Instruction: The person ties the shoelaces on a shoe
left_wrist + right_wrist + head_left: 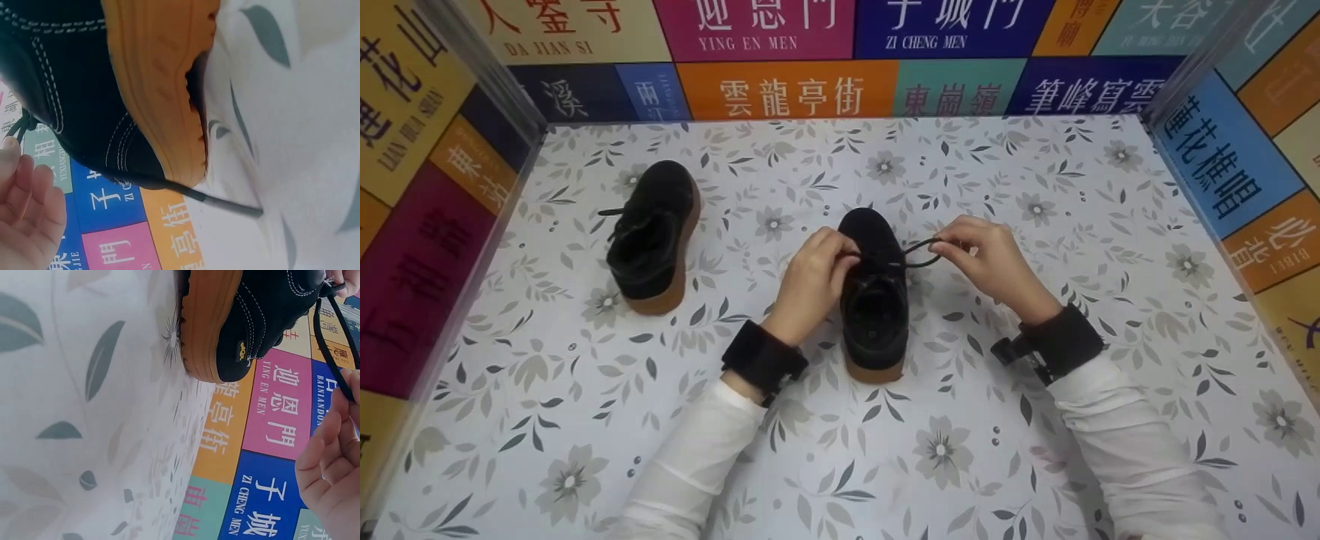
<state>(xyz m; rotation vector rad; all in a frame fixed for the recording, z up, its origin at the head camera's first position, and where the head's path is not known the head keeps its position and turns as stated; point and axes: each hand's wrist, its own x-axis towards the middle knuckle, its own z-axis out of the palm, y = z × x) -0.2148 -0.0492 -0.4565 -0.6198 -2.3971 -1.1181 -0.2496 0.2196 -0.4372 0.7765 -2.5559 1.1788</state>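
A black shoe (872, 225) with a tan sole stands upright on the floral surface, its toe pointing away from me. At the left of its lacing, my left hand (810, 281) pinches the black shoelace between thumb and fingertips. To the right, thumb and fingers of my right hand (994, 259) pinch a loop of the shoelace (323, 343) drawn out sideways from the shoe. One loose lace end (230, 206) hangs beside the shoe in the left wrist view. The knot lies partly behind the left fingers, so its form is unclear.
A second black shoe (660, 187) with a tan sole stands to the left, its lace sticking out leftward. Colourful panels with printed characters (787, 90) border the floral surface (945, 495) at the back and both sides.
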